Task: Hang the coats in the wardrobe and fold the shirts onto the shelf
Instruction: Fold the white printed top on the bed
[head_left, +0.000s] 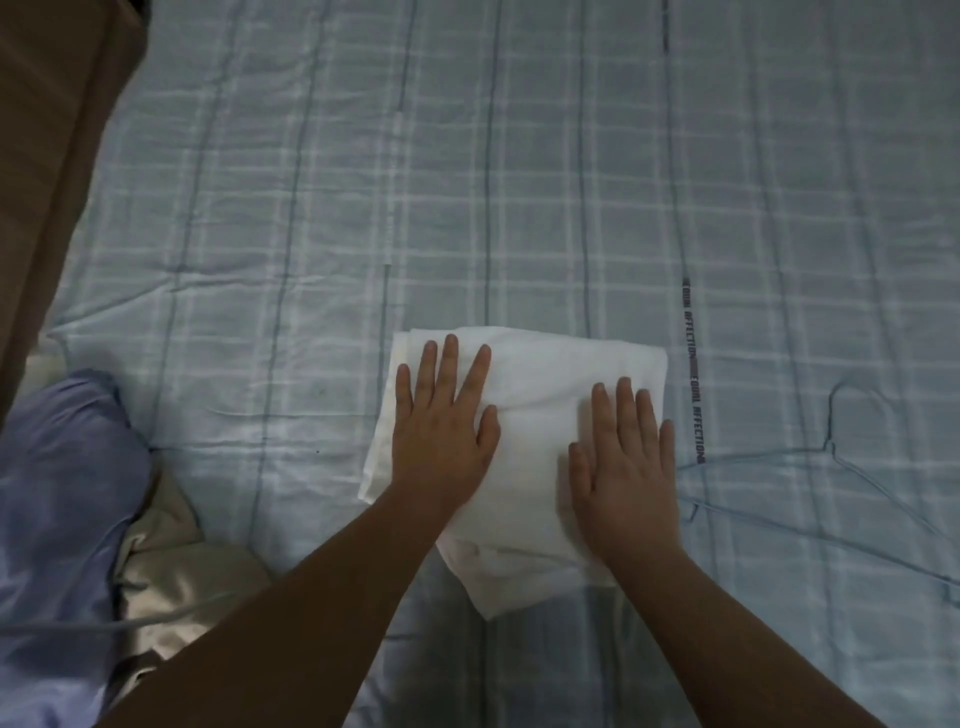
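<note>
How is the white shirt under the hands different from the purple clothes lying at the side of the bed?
The white shirt is folded into a neat flat block; the purple clothes lie bunched and crumpled. The left hand and right hand press flat on the white shirt; nothing touches the purple clothes. The white shirt sits mid-bed; the purple clothes sit at the left edge. Both rest on the checked bedsheet.

We count one folded white shirt (540, 374) | two hands, left hand (441, 436), right hand (623, 467) | one blue garment (62, 467) | one beige garment (176, 561) | one wire hanger (852, 452) | one bed (571, 182)
</note>
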